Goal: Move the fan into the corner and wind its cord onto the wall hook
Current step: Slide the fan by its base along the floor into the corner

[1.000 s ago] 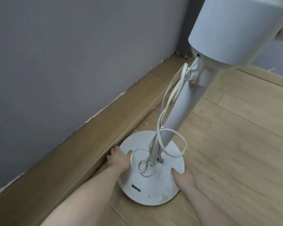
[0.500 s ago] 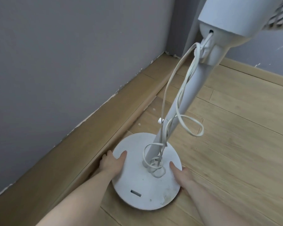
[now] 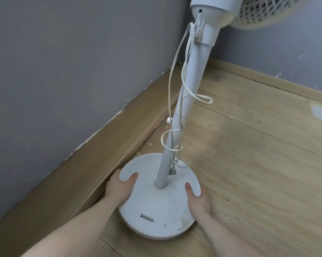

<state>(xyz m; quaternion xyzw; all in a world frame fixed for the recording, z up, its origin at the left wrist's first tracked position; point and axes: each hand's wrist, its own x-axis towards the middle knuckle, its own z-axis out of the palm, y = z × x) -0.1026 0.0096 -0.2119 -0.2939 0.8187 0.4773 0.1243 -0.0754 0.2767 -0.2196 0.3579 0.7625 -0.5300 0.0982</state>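
Beside the skirting board (image 3: 93, 151), short of the corner, both hands grip the fan base (image 3: 156, 206), left hand (image 3: 119, 188) and right hand (image 3: 198, 200) with thumbs on top and fingers hidden under its rim; judged mid-move, next slide cornerward, then free the cord (image 3: 177, 112).

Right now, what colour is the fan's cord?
White, like the pole it loops around; the head view shows the cord best.

The floor (image 3: 258, 164) is pale wood-look plank, running up to a matching skirting board (image 3: 93, 156) along the grey wall on the left and another along the far wall. One thing stands on it — the fan's round white base (image 3: 156, 216), close beside the left skirting, its near edge marked with a small grey slot.
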